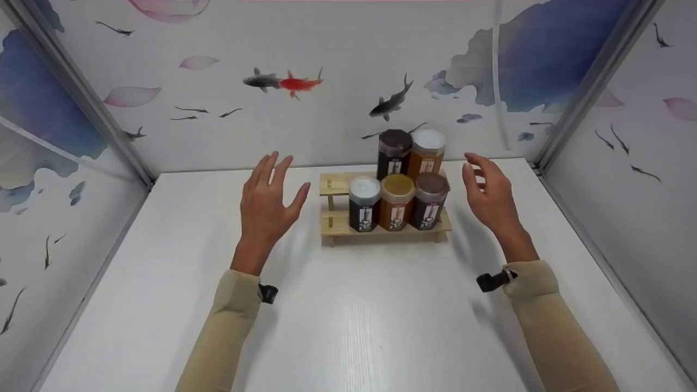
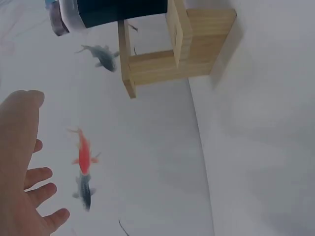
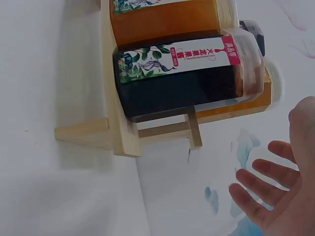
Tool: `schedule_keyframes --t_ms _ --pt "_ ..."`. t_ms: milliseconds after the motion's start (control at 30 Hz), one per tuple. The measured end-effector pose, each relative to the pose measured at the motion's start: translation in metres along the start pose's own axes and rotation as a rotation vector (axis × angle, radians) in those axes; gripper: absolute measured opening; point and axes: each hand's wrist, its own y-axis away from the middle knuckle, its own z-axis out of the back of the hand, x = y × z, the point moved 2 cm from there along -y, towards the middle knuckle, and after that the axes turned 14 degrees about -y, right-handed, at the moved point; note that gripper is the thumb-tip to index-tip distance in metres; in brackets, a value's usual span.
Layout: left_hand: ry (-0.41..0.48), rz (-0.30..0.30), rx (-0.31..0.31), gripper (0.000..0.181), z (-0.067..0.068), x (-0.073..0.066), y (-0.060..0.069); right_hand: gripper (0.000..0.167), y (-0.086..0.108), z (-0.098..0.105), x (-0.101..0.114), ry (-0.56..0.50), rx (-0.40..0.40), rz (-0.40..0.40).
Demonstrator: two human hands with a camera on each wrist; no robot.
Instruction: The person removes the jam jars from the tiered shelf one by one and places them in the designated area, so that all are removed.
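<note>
A two-step wooden rack [image 1: 336, 222] carries several lidded jars. On its lower step stand a dark jar with a white lid [image 1: 364, 204], an amber jar with a yellowish lid [image 1: 397, 202] and a dark jar with a brown lid [image 1: 430, 201]. Behind them, a dark-lidded jar [image 1: 395, 152] and a white-lidded amber jar [image 1: 428, 149] share the upper step. My left hand [image 1: 268, 198] hovers left of the rack, fingers extended and thumb apart, touching nothing. To the rack's right, my right hand [image 1: 488, 193] is raised with loosely bent fingers and holds nothing.
The rack stands near the back edge of a white table [image 1: 348, 321]. Printed panels with fish and petals enclose it: a back wall [image 1: 337, 125], a left wall [image 1: 32, 228] and a right wall [image 1: 637, 207]. Both wrists wear black straps.
</note>
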Motion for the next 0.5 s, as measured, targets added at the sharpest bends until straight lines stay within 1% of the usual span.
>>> schedule_keyframes --t_ms 67,167,333,500 --pt "0.046 -0.007 -0.003 0.062 -0.003 -0.007 0.005 0.052 0.006 -0.002 -0.007 -0.042 -0.009 -0.017" --pt "0.113 -0.024 0.006 0.057 -0.008 -0.017 0.011 0.047 0.016 -0.006 -0.017 -0.086 -0.012 -0.073" --pt "0.234 -0.036 0.073 0.054 -0.016 -0.037 0.018 0.041 0.031 -0.013 -0.036 -0.184 0.008 -0.196" --pt "0.406 -0.040 0.121 0.053 -0.019 -0.058 0.020 0.043 0.042 -0.021 -0.048 -0.247 0.072 -0.290"
